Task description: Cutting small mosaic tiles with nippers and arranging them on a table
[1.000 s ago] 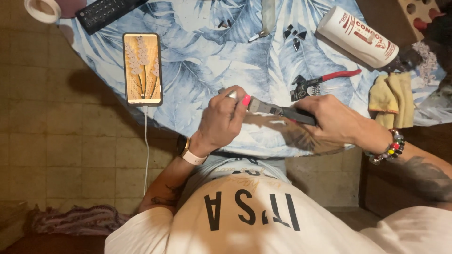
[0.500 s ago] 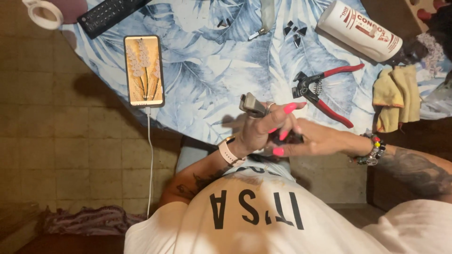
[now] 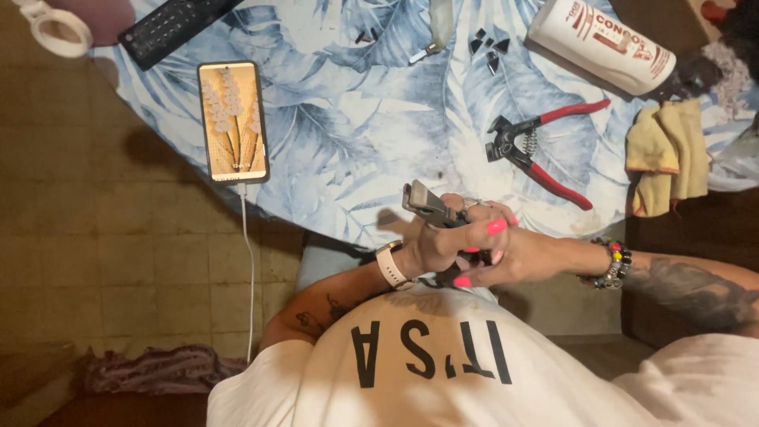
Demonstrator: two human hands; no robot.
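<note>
Both hands meet just off the near edge of the round table (image 3: 340, 158); the left hand (image 3: 431, 249) and the right hand (image 3: 514, 253) are clasped together around a dark grey hand tool (image 3: 427, 202), its head poking up over the leaf-print cloth; red-handled pliers (image 3: 545, 146) lie just beyond, a phone (image 3: 232, 120) well to the left.

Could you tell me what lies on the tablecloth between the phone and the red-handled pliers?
In the head view, nothing lies between the phone and the red-handled pliers: that stretch of the leaf-patterned tablecloth is bare. The small dark pieces lie farther up.
</note>
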